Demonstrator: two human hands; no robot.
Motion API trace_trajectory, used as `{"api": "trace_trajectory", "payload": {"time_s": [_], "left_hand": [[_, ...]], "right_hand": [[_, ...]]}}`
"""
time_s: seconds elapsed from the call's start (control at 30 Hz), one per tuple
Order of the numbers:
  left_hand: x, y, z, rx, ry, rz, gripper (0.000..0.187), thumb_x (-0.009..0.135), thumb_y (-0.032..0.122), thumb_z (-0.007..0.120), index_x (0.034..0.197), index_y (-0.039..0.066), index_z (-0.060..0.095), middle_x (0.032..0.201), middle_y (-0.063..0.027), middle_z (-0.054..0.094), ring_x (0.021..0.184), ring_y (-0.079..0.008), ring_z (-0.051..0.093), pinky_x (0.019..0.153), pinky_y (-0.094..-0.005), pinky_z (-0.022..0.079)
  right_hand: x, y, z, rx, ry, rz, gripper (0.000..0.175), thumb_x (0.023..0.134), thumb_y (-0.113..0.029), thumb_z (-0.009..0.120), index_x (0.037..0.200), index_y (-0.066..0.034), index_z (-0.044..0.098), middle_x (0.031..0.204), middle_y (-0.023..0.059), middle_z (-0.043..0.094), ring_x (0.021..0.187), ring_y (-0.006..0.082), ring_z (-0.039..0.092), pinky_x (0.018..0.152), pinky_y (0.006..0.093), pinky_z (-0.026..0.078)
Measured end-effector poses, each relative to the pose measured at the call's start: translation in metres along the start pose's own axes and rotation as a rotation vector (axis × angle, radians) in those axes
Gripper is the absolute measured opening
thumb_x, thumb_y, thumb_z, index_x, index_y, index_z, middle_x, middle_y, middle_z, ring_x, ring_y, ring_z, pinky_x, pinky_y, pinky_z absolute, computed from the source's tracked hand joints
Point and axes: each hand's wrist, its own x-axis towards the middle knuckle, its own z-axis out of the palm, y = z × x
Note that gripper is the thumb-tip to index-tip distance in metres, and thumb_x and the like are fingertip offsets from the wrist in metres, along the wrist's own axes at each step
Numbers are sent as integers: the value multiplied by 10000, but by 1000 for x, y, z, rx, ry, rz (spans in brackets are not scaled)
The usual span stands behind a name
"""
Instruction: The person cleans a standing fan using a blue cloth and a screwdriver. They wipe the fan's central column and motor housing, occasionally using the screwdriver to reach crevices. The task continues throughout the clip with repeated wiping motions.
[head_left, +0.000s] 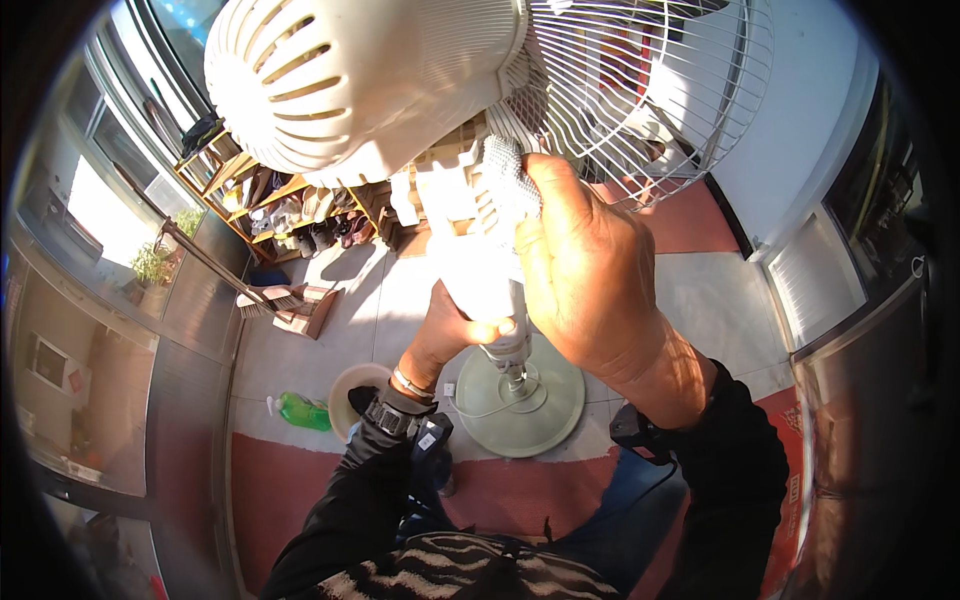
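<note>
A white pedestal fan with a slotted motor housing (375, 82) and a wire guard (637, 82) stands before me on a round base (517, 420). My right hand (592, 277) grips a grey, knobbly cleaning cloth (510, 169) and presses it to the fan's neck just below the housing. Lower down, my left hand (450, 322) is wrapped around the upper part of the stand, its thumb across the front. Strong sunlight washes out the neck between both hands. A thin white cord lies looped on the base.
Left of the base are a round basin (339, 401) with a dark item inside and a green bottle (302, 411). Farther off stand a broom with a dustpan (311, 313) and a shoe rack (300, 206). A red mat (525, 491) lies near my legs.
</note>
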Motion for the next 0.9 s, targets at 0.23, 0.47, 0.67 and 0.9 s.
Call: {"api": "trace_trajectory", "payload": {"time_s": [0.23, 0.47, 0.67, 0.9], "left_hand": [[-1, -1, -2, 5, -48, -67, 568, 648, 172, 911, 1147, 35, 676, 984, 10, 682, 910, -110, 614, 848, -291, 523], [0, -5, -4, 26, -12, -12, 585, 653, 172, 905, 1172, 29, 674, 1030, -1, 698, 945, -113, 625, 871, -299, 527], [-1, -5, -4, -11, -3, -23, 614, 666, 167, 894, 1219, 23, 669, 1066, -13, 702, 969, -119, 633, 894, -310, 530], [0, -2, -5, 25, -30, -67, 669, 655, 186, 891, 1255, 15, 651, 1097, -25, 700, 1002, -135, 636, 915, -309, 526]], "right_hand": [[-15, 4, -4, -49, -144, 110, 304, 905, 23, 619, 1209, 44, 617, 876, 233, 695, 734, 399, 698, 648, 444, 545], [-20, -4, 11, -64, -53, 84, 327, 889, -13, 646, 1212, 31, 620, 868, 186, 688, 767, 385, 697, 668, 425, 554], [-22, 0, -5, -104, -174, 148, 320, 898, -6, 630, 1216, 33, 629, 910, 189, 708, 769, 384, 712, 676, 427, 568], [-8, 0, 4, -150, -143, 86, 268, 926, -44, 625, 1183, 30, 626, 836, 201, 691, 745, 401, 692, 652, 446, 549]]}}
